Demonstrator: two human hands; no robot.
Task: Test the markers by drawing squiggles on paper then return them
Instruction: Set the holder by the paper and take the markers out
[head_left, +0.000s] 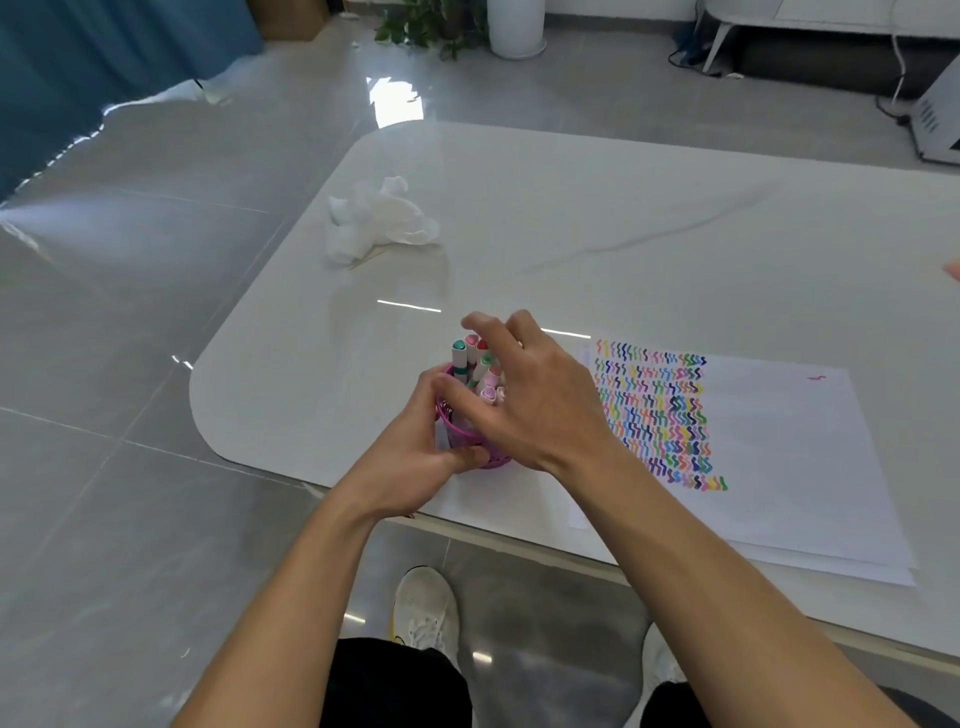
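While the left hand (415, 460) grips the pink wire-mesh pen cup (460, 431) near the front edge of the glossy white tabletop (571, 208), the right hand (524, 405) arches over the white-barrelled markers with coloured caps (460, 358) standing in it. Its fingers are loosely spread, and I cannot tell whether it pinches a marker underneath. Just to the right, the white sheet of paper (779, 441) carries dense rows of coloured squiggles (654, 410) and one lone pink mark near its far corner. Judging by that, testing looks largely done, with most markers in the cup. A crumpled white tissue (374, 218) lies well apart.
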